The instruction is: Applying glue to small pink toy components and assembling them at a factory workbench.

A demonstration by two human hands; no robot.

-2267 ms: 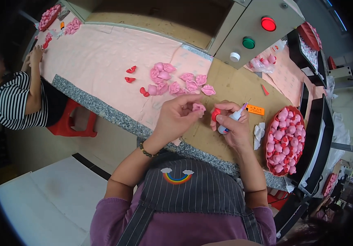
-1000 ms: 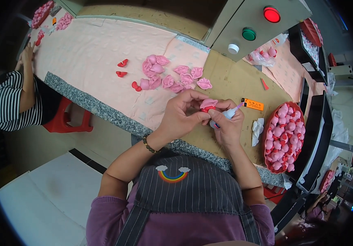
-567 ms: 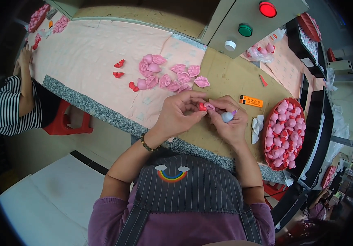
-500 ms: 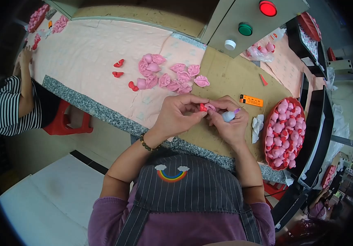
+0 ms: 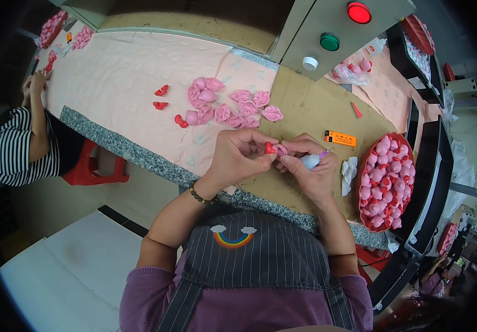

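Note:
My left hand (image 5: 237, 159) pinches a small red molded piece (image 5: 270, 148) between thumb and fingertips. Right against it is a pink molded piece (image 5: 280, 149), held at the fingertips of my right hand (image 5: 311, 176). Tucked in that same hand is a small pale-blue squeeze bottle (image 5: 310, 161) with a purple needle tip, which points up and to the right. Both hands are over the tan board at the table's front. Whether the red and pink pieces are joined I cannot tell.
Loose pink pieces (image 5: 248, 107) and several red pieces (image 5: 161, 105) lie on the cloth (image 5: 127, 77). An orange lighter (image 5: 340, 138), a crumpled tissue (image 5: 348, 174) and a red basket (image 5: 364, 216) of pink-and-red figures are at right. Another person (image 5: 19, 144) sits at far left.
The red and pink pieces have moved slightly left in my fingers. The bottle's needle tip now shows more clearly. At far left, the other person's hands have shifted a little.

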